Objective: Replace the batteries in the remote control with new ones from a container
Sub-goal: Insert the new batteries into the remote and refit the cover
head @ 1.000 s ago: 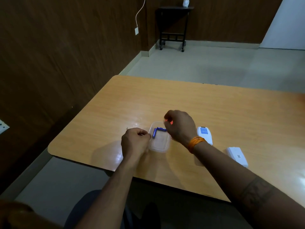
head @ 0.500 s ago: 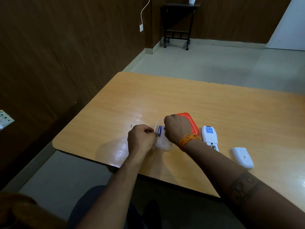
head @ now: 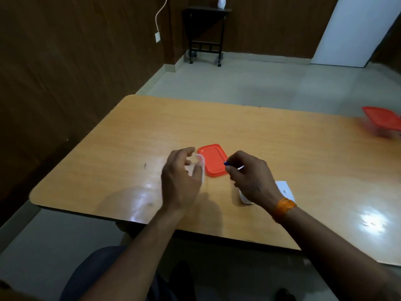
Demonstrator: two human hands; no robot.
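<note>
Left hand (head: 181, 181): curled loosely around a clear plastic container (head: 198, 168), fingers on its far side, thumb near its rim; whether it grips firmly or only cups it I cannot tell.
Container: see-through and blurred, near the front middle of the wooden table (head: 130, 148); what is inside cannot be made out.
Right hand (head: 249, 178): closed, pinching small blue batteries (head: 227, 163) at the fingertips, raised a little above the tabletop; a thin white streak sticks out on the hand's right side.
Lid (head: 213, 160): orange, lying flat on the table just beyond and between the two hands, touching or almost touching the container's right edge.
Remote control (head: 246, 198): white, on the table, mostly hidden under the right hand and wrist.
White cover (head: 285, 190): flat piece with a printed label, just beside the right wrist.
Wristband (head: 283, 208): orange thread on the right wrist.
Second box (head: 382, 121): orange-lidded, at the far right of the table, well apart from the hands.
</note>
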